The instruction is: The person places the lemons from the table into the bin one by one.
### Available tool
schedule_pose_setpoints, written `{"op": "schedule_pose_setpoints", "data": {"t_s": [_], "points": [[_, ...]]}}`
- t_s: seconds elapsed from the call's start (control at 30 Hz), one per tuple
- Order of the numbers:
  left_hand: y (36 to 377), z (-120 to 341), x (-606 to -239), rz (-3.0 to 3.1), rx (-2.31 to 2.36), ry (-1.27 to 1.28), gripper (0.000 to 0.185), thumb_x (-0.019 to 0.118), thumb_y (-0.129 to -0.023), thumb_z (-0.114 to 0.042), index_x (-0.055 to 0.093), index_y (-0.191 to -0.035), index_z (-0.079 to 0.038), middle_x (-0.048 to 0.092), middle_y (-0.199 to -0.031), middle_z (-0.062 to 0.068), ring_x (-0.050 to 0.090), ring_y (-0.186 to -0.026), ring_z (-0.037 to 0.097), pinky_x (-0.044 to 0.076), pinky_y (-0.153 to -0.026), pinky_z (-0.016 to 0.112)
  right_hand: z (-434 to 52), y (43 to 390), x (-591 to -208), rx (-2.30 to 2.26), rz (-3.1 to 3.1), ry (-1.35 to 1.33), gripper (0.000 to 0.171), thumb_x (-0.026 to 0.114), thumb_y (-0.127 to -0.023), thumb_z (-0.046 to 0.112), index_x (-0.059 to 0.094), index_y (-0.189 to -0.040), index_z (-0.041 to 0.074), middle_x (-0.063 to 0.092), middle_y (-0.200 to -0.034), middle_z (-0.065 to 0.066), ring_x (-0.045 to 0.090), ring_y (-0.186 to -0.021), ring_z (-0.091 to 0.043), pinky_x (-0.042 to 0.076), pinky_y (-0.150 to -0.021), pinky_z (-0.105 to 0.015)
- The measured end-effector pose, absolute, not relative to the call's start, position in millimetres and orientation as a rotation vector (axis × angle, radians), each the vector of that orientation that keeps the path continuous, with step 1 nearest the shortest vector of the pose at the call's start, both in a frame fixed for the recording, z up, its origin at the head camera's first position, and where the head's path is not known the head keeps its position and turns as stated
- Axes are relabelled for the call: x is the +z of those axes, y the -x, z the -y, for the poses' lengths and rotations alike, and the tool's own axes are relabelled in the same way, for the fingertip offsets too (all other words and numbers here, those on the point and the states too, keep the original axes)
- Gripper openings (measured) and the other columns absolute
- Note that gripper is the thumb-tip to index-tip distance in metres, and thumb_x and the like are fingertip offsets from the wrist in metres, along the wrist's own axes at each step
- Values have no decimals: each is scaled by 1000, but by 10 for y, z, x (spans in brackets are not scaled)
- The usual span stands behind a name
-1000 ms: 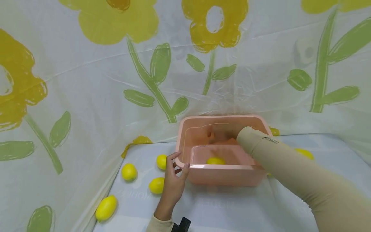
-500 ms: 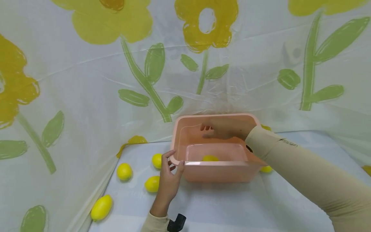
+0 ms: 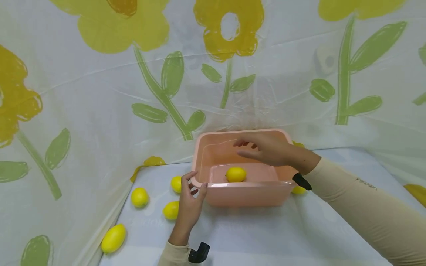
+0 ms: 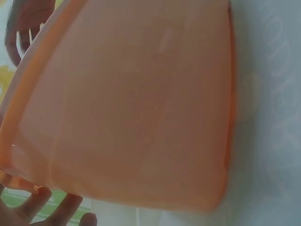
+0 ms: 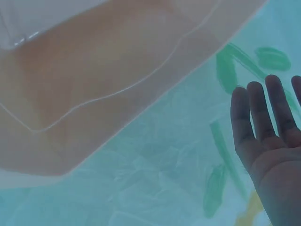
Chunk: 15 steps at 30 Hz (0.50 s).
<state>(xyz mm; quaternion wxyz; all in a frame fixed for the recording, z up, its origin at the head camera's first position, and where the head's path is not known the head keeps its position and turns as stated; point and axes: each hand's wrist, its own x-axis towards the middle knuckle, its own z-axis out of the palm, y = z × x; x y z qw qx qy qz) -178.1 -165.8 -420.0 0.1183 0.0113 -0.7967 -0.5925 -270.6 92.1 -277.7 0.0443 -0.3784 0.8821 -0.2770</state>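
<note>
A pink plastic basin (image 3: 244,195) stands at the back of the table, with one lemon (image 3: 236,174) on its floor. My left hand (image 3: 191,207) grips the basin's front left corner, thumb on the front of the rim and fingers round the side. In the left wrist view, fingers (image 4: 66,211) of that hand curl at the rim. My right hand (image 3: 266,147) hovers over the basin's right half, fingers loosely extended and holding nothing. The right wrist view shows its palm (image 5: 282,165) with fingers spread, apart from the basin wall.
Left of the basin lie several lemons, among them one at the table's left edge (image 3: 114,238) and one beside my left wrist (image 3: 171,210). Another lemon (image 3: 298,190) shows partly behind the right wrist. A flower-printed cloth (image 3: 279,92) hangs right behind the basin.
My right hand has risen from inside the basin and drawn back to the right. The lemon inside now shows more fully. The left hand keeps its grip while the head view shifts slightly.
</note>
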Motion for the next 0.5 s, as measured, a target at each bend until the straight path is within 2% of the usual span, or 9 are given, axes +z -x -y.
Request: {"op": "schedule_pose_setpoints", "data": {"t_s": [0.2,0.33,0.5], "points": [[1793,1651,-4223,2334,-1737,-35,56,64,-96,-39,36,-142,-24,31,-159,4,41,-134,38,37,-109,55,-1169,2493,-2838,-1010,-2703,1169,40,63,-98,30,59,-136,17,64,-131,1,61,-117,-20,53,-97,-46],[1788,1669,-4223,2345,-1715,-25,55,64,-97,-37,36,-143,-23,32,-158,4,42,-133,36,37,-109,55,-1321,2327,-2895,-1090,-2741,1186,35,61,-100,25,61,-133,16,64,-132,0,61,-118,-19,52,-97,-46],[1780,1681,-4221,2346,-1720,-18,57,63,-97,-39,35,-144,-23,29,-159,4,41,-135,36,36,-110,57,-1507,2128,-3005,-1167,-2821,1166,32,62,-99,20,61,-131,18,65,-131,2,60,-119,-16,53,-96,-40]]}}
